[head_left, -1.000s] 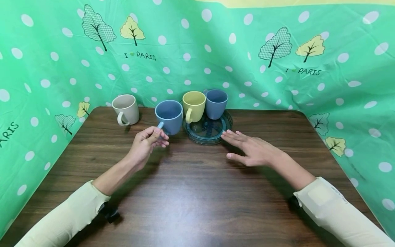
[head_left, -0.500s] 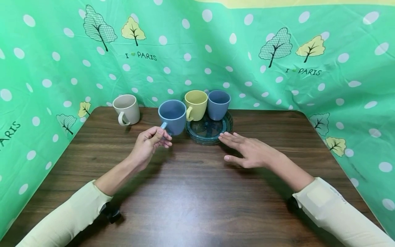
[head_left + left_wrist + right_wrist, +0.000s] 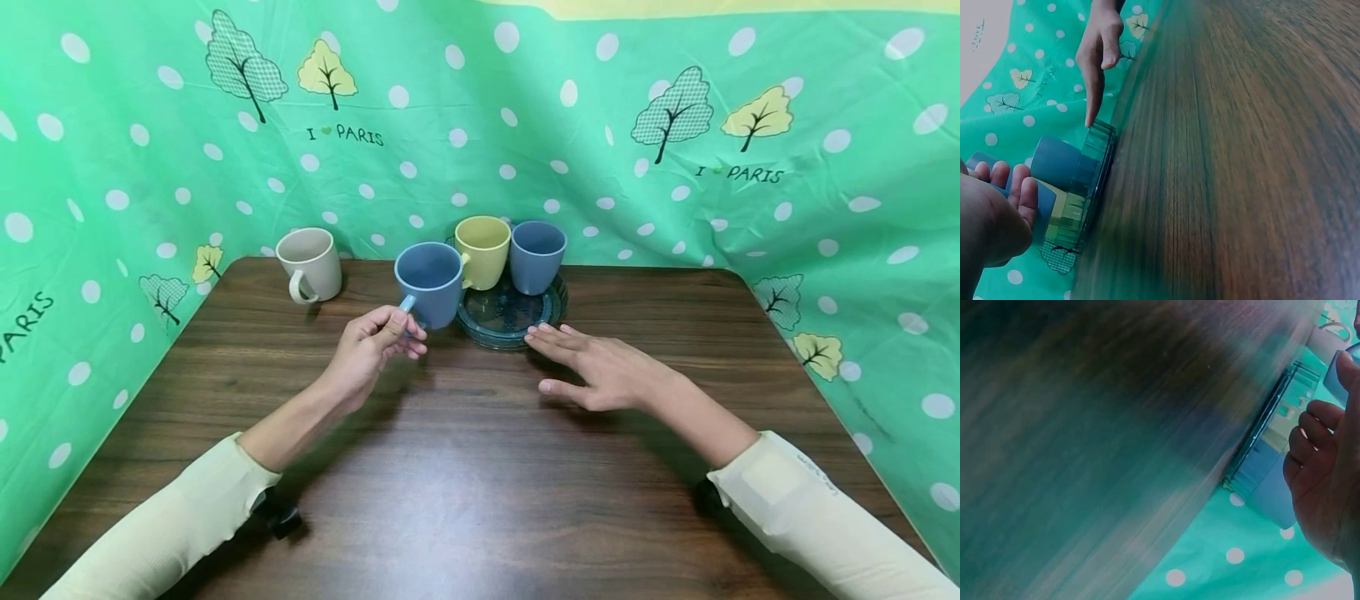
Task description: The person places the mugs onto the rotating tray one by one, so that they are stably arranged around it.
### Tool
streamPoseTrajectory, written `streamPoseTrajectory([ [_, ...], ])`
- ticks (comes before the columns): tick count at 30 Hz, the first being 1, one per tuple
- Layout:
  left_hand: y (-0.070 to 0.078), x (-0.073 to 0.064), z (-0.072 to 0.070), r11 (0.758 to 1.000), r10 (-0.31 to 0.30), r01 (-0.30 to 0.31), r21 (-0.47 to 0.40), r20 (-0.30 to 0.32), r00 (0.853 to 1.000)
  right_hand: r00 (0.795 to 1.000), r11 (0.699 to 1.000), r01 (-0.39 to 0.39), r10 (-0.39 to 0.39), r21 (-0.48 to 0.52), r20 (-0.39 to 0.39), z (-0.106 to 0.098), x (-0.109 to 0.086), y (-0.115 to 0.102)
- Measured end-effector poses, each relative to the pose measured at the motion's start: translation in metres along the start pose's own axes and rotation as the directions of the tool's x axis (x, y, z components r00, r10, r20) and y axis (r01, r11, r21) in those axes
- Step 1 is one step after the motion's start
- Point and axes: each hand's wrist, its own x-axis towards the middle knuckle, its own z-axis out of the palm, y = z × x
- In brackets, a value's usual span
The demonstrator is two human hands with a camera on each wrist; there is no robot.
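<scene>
From the head view we get the whole layout: our left hand (image 3: 372,343) has its fingers pinched round the handle of a blue mug (image 3: 429,281), which sits just at the left edge of the glass plate (image 3: 510,317) on the wooden counter (image 3: 480,467). Whether the mug is resting on the counter or lifted a bit, we can't tell. On the plate stand a yellow mug (image 3: 483,249) and a second blue mug (image 3: 537,254), side by side. A beige mug (image 3: 309,263) stands well apart at the back left, by the green dotted cloth (image 3: 150,125).

Our right hand (image 3: 597,368) lies flat with fingers straight and loosely spread, holding nothing, fingertips just at the plate's front rim.

The left wrist view gives us something the head cam doesn't: the plate's ribbed edge (image 3: 1094,181) seen side-on, with a fingertip of the right hand (image 3: 1099,56) touching or nearly touching its rim. The right wrist view is mostly blur, but it shows the plate's edge (image 3: 1269,425) and the relaxed fingers (image 3: 1310,440) beside it.
</scene>
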Motion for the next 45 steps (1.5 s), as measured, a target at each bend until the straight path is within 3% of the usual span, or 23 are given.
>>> streamPoseTrajectory([
  [12,0.000,0.008,0.009,1.000,0.002,-0.002,-0.021,0.007,1.000,1.000,1.000,0.026,-0.026,-0.011,-0.008,0.001,0.004,-0.008],
  [28,-0.007,0.020,0.018,0.999,0.011,-0.011,-0.044,-0.003,1.000,1.000,1.000,0.002,-0.002,-0.001,0.009,0.001,0.005,-0.012],
  [45,-0.011,0.027,0.024,0.999,0.014,-0.014,-0.052,-0.008,1.000,0.999,0.998,0.001,-0.003,-0.058,-0.045,0.004,0.006,-0.006],
])
